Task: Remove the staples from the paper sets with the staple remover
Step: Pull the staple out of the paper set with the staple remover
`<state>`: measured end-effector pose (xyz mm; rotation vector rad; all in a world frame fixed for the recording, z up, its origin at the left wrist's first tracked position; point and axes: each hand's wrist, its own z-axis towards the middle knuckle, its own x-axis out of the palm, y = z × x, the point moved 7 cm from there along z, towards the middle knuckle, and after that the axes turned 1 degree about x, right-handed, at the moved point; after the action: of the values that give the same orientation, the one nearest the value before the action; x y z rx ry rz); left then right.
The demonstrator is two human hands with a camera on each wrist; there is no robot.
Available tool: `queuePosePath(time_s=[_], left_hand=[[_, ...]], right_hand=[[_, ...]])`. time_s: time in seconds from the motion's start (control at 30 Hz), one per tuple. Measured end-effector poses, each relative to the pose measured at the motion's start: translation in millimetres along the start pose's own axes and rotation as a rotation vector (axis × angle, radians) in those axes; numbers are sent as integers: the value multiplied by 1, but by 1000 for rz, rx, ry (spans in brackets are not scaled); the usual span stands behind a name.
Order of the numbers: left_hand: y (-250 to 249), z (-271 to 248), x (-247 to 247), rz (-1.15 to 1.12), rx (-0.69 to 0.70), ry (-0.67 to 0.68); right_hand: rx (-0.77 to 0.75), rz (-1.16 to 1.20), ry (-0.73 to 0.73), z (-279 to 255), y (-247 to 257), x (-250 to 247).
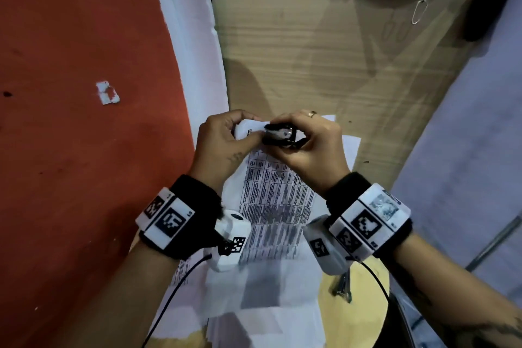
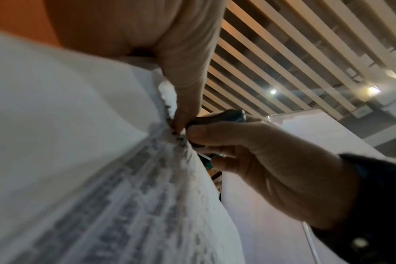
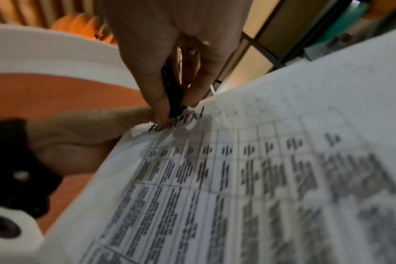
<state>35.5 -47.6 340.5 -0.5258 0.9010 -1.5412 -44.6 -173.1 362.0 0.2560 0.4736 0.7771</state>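
Black wristbands on both wrists, each bearing white marker-printed blocks and a cabled white camera; ring on right hand, beyond its wristband.

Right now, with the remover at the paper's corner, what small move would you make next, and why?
Probably squeeze and pull gently away: the right hand grips the staple remover against the corner of the paper set that the left hand pinches. The staple itself is hidden.
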Motion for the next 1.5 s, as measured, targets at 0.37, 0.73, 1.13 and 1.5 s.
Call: queuePosePath(time_s=[0.37, 0.73, 1.13, 1.5], left_hand=[[17, 6, -17, 20, -45, -16], [36, 17, -34, -22, -121, 79], [51, 18, -47, -264, -200, 61], [134, -58, -49, -120, -452, -60]], right_hand=[[236, -284, 110, -28, -55, -2], [900, 343, 131, -67, -134, -9], [1046, 792, 268, -71, -138, 8], [1090, 770, 167, -77, -138, 15]])
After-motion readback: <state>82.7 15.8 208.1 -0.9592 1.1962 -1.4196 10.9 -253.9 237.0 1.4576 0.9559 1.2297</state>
